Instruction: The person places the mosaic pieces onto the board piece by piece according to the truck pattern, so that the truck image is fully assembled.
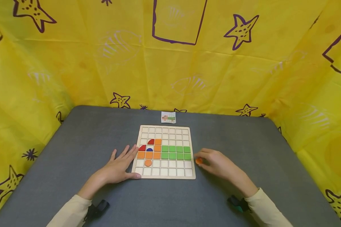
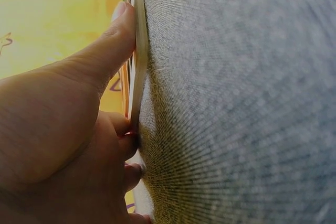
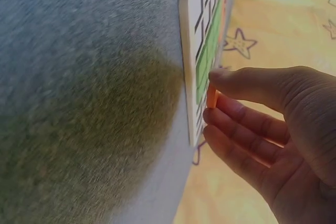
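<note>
A wooden grid board point(image 1: 164, 177) lies on the grey table, partly filled with flat coloured pieces. Green squares point(image 1: 172, 152) fill two rows on its right side; orange squares point(image 1: 157, 148), two red quarter-round pieces point(image 1: 142, 148) and a blue half-round piece point(image 1: 149, 150) sit at the left. One orange disc point(image 1: 148, 163) lies below them. My left hand point(image 1: 117, 167) rests against the board's left edge, fingers spread, thumb at the near corner. Just off the right edge, my right hand point(image 1: 216, 162) pinches an orange round piece point(image 1: 199, 161) between thumb and fingers.
A small printed card point(image 1: 168, 117) with a coloured grid picture lies behind the board. The grey table point(image 1: 102, 126) stretches out on both sides. Yellow cloth point(image 1: 193, 69) with starfish and fish drawings hangs around its back and sides.
</note>
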Available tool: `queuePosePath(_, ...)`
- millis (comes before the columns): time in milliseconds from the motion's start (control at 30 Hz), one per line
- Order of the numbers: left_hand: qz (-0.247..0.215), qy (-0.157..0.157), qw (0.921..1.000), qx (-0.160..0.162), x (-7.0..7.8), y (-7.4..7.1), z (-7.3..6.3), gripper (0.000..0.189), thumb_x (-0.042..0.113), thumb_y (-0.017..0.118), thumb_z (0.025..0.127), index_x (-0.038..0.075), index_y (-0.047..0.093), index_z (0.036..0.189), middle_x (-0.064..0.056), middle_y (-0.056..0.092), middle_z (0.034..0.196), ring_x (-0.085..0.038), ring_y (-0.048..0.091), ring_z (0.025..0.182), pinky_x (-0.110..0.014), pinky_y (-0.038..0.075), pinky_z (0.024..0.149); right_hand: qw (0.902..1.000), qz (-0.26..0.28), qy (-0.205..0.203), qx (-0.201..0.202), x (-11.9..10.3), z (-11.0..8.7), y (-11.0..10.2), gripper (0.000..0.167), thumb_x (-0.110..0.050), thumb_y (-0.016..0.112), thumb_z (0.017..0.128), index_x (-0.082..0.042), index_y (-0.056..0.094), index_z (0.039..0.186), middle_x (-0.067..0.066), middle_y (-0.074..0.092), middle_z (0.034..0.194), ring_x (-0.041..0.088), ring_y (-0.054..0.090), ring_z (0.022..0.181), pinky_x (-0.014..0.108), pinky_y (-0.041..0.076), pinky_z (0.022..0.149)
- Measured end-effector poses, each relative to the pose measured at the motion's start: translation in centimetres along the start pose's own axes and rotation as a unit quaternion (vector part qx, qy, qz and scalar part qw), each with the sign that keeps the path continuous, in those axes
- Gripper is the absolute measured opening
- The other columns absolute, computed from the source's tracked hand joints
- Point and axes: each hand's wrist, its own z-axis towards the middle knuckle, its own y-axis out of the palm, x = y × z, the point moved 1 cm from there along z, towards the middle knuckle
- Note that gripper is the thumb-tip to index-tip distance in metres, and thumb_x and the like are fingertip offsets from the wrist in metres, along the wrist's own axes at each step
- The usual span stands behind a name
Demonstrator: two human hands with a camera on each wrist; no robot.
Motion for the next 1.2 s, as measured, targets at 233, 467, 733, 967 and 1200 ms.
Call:
queuePosePath(233, 0.0, -0.003, 1.0, -0.002, -0.3, 0.1, 0.1, 0.111, 0.061, 0.071, 0.079, 0.005, 0.015, 0.157, -0.017, 0.014, 0.162, -0.044, 0.006, 0.148, -0.071, -0.006, 0.108, 0.9997, 0.004, -0.022, 0.0, -0.7, 1.3, 0.4, 0.022, -0.006, 0.079, 0.081, -0.004, 0.074, 0.103, -0.001, 0.065, 0.089, 0.009, 0.058, 0.074, 0.025, 0.053, 0.068)
queuePosePath(467, -0.003, 0.011, 0.9999, -0.001, -0.4, 0.4, 0.1, 0.111, 0.062, 0.07, 0.079, 0.005, 0.016, 0.157, -0.017, 0.015, 0.162, -0.043, 0.006, 0.148, -0.072, -0.005, 0.107, 0.9991, 0.018, -0.032, -0.022, -1.4, 2.5, 0.9, 0.02, -0.005, 0.075, 0.084, -0.003, 0.073, 0.104, 0.001, 0.067, 0.092, 0.011, 0.059, 0.075, 0.022, 0.051, 0.067)
queuePosePath(733, -0.003, 0.006, 1.0, -0.002, -0.2, 0.2, 0.0, 0.111, 0.061, 0.071, 0.079, 0.005, 0.016, 0.157, -0.016, 0.014, 0.163, -0.042, 0.006, 0.148, -0.071, -0.005, 0.108, 0.9974, 0.03, -0.059, -0.028, -2.4, 3.5, 1.7, 0.018, -0.004, 0.075, 0.085, -0.004, 0.072, 0.103, 0.002, 0.067, 0.091, 0.012, 0.059, 0.074, 0.021, 0.05, 0.067)
queuePosePath(967, -0.002, -0.002, 1.0, -0.003, 0.0, 0.1, -0.1, 0.112, 0.063, 0.071, 0.078, 0.006, 0.015, 0.157, -0.015, 0.015, 0.163, -0.042, 0.006, 0.148, -0.071, -0.005, 0.108, 0.9965, 0.031, -0.06, -0.048, -2.9, 4.3, 2.3, 0.015, -0.004, 0.073, 0.087, -0.006, 0.073, 0.101, 0.002, 0.068, 0.092, 0.012, 0.062, 0.078, 0.021, 0.052, 0.071)
queuePosePath(1200, 0.002, 0.001, 1.0, 0.001, -0.1, 0.0, 0.2, 0.112, 0.062, 0.071, 0.078, 0.006, 0.015, 0.157, -0.015, 0.015, 0.163, -0.042, 0.007, 0.148, -0.071, -0.005, 0.108, 0.9968, 0.021, -0.038, -0.067, -3.1, 4.6, 2.5, 0.016, -0.009, 0.075, 0.087, -0.007, 0.073, 0.102, 0.001, 0.069, 0.095, 0.012, 0.062, 0.081, 0.023, 0.053, 0.073)
